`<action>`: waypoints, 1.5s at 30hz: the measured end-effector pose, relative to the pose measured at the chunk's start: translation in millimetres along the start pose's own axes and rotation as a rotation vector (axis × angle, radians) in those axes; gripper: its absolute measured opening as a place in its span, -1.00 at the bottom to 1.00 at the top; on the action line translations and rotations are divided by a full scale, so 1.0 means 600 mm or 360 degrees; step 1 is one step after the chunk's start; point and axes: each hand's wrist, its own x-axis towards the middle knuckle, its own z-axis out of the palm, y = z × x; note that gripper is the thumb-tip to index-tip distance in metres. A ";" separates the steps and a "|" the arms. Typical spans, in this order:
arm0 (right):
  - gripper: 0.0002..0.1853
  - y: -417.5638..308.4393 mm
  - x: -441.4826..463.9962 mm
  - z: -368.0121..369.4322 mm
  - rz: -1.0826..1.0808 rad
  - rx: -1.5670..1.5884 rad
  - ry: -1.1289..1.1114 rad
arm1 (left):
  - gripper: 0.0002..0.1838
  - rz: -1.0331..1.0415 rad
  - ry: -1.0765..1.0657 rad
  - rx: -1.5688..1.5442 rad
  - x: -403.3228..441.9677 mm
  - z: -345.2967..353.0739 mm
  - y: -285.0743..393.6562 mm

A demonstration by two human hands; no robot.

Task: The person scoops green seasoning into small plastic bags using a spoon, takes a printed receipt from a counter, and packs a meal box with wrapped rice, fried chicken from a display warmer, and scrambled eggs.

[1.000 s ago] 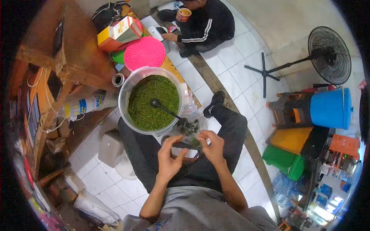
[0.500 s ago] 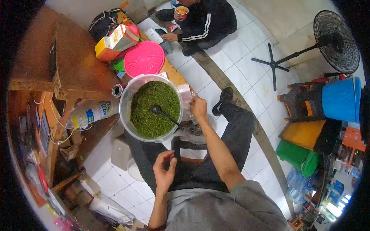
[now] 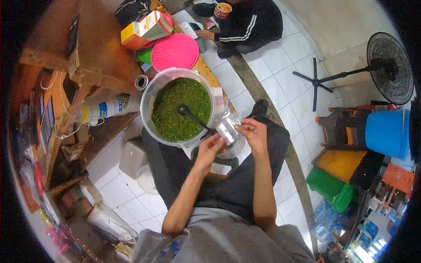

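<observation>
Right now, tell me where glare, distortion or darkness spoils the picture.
In the head view, glare whitens the clear plastic; lens distortion curves the floor strip; corners go black; wooden furniture at left looks dimmer than the floor tiles.

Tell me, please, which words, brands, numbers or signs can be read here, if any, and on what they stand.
None reads with certainty.
White plastic sack with blue and yellow print: lettering, too blurred.
Yellow, orange and white cardboard carton: print, too small.
Red-and-white round cup: marks, too blurred.
</observation>
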 end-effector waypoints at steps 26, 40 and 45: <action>-0.69 0.053 -0.012 0.056 -0.0335 -0.0559 -0.0107 | -0.81 -0.0054 0.0369 0.0328 -0.051 -0.103 -0.047; -0.78 -0.002 -0.126 0.078 -0.0944 -0.0738 -0.0524 | -0.81 0.0185 0.0002 0.0345 -0.090 -0.076 0.016; -0.76 -0.035 -0.139 0.070 -0.0613 -0.0756 -0.0732 | -0.82 0.0278 0.0034 0.0566 -0.097 -0.067 0.023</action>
